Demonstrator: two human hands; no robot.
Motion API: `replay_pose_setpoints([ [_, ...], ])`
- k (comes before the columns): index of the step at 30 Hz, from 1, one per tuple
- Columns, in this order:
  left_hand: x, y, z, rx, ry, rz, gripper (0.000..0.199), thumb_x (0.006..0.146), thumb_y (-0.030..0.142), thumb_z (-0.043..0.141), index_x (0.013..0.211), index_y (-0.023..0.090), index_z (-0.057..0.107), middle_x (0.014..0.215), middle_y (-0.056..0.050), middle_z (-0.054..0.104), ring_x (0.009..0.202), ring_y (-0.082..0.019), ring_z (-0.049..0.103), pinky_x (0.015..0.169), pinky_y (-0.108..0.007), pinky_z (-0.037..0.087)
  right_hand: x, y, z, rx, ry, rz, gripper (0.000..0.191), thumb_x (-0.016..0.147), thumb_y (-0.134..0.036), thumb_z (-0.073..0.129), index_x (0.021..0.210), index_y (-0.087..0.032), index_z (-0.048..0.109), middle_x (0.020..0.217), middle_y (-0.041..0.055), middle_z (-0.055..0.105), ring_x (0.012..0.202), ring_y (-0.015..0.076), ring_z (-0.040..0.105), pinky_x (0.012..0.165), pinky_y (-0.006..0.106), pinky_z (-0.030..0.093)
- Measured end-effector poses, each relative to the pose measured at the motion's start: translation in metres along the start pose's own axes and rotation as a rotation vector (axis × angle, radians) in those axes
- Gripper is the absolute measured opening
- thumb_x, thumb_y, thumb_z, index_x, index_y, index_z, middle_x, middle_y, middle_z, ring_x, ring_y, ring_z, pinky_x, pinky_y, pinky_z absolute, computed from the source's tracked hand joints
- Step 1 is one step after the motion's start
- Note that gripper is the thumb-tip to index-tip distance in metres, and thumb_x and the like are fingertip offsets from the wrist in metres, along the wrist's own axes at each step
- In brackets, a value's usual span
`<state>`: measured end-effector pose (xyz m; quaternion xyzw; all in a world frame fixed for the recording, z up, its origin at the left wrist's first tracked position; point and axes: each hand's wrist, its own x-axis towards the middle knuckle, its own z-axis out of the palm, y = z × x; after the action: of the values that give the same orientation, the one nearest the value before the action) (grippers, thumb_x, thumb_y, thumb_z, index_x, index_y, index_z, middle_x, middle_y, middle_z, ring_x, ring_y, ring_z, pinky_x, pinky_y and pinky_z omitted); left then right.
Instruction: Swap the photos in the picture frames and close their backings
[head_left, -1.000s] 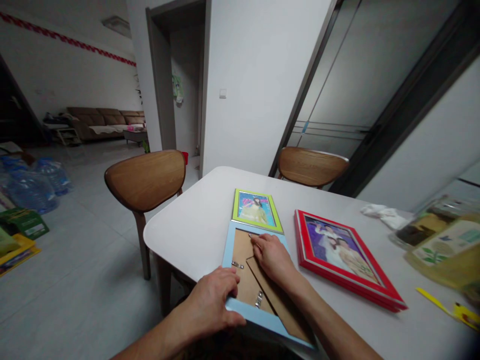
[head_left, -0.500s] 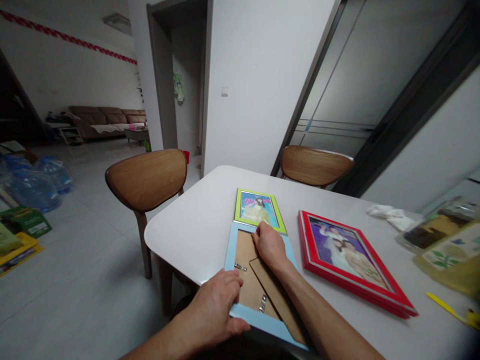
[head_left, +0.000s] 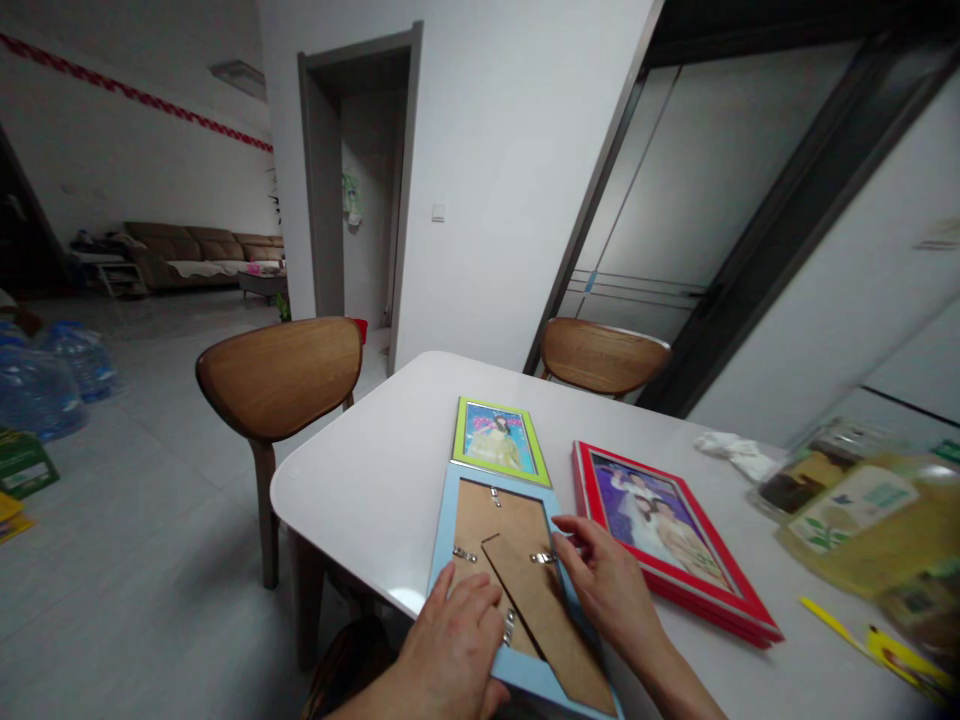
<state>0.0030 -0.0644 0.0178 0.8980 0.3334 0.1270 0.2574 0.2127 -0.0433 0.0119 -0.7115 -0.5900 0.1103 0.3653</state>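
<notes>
A light-blue picture frame lies face down at the near side of the table, its brown backing board and stand leg showing. Metal clips sit along the board's edges. My left hand grips the frame's lower left part, fingers over the board and thumb at the near edge. At the right edge, my right hand has its fingers apart and slightly bent beside the right clip; whether they touch it is unclear. A lime-green framed photo lies just beyond the blue frame.
Red picture frames are stacked to the right. Farther right are a white cloth, a clear plastic container, a bag with a leaf label and a yellow-handled tool. Wooden chairs stand around the white table.
My right hand has moved from the frame's far end back to its right edge, uncovering the far and right clips. My left hand stays at the lower left. The view has shifted slightly.
</notes>
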Motion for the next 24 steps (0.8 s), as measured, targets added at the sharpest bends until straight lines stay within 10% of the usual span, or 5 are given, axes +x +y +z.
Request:
replay_pose_setpoints([
  [5, -0.01, 0.007, -0.024, -0.165, 0.131, -0.015, 0.025, 0.064, 0.02, 0.061, 0.085, 0.018, 0.048, 0.121, -0.01, 0.047, 0.115, -0.023, 0.037, 0.101, -0.044, 0.011, -0.02, -0.005, -0.011, 0.529, 0.14, 0.319, 0.043, 0.068, -0.045, 0.047, 0.101, -0.017, 0.051, 0.097, 0.0082, 0.06, 0.083, 0.02, 0.056, 0.069, 0.03, 0.044],
  [10, -0.007, 0.018, -0.027, -0.54, 0.409, 0.059, 0.016, 0.071, 0.032, 0.053, 0.079, 0.021, 0.044, 0.123, -0.009, 0.045, 0.115, -0.024, 0.038, 0.096, -0.041, 0.026, -0.053, -0.058, 0.026, 1.225, -0.341, 0.379, 0.031, 0.072, -0.04, 0.048, 0.093, -0.019, 0.057, 0.086, 0.0044, 0.063, 0.075, 0.0172, 0.057, 0.065, 0.029, 0.045],
  [14, 0.005, 0.027, -0.016, -0.753, 0.459, 0.087, 0.018, 0.07, 0.034, 0.054, 0.077, 0.02, 0.045, 0.127, -0.009, 0.04, 0.113, -0.026, 0.04, 0.088, -0.036, 0.036, -0.065, -0.086, 0.052, 1.581, -0.196, 0.462, 0.02, 0.068, -0.038, 0.053, 0.076, -0.021, 0.06, 0.065, -0.0013, 0.06, 0.061, 0.0126, 0.055, 0.059, 0.025, 0.046],
  [19, 0.032, 0.047, -0.03, -0.931, 0.633, 0.105, 0.045, 0.066, 0.02, 0.059, 0.105, 0.021, 0.035, 0.117, -0.008, 0.048, 0.107, -0.022, 0.046, 0.09, -0.035, 0.037, -0.043, -0.056, 0.017, 1.275, 0.131, 0.424, 0.041, 0.066, -0.035, 0.055, 0.105, -0.02, 0.053, 0.083, 0.0003, 0.064, 0.08, 0.0145, 0.058, 0.071, 0.025, 0.046],
  [24, 0.08, 0.054, -0.027, -1.134, 0.447, 0.11, 0.066, 0.067, 0.014, 0.054, 0.122, 0.02, 0.017, 0.11, -0.006, 0.054, 0.092, -0.017, 0.056, 0.082, -0.03, 0.044, 0.001, 0.021, -0.062, 0.581, 0.267, 0.441, 0.06, 0.068, -0.041, 0.046, 0.122, -0.014, 0.04, 0.091, 0.0063, 0.065, 0.072, 0.0182, 0.061, 0.058, 0.027, 0.047],
])
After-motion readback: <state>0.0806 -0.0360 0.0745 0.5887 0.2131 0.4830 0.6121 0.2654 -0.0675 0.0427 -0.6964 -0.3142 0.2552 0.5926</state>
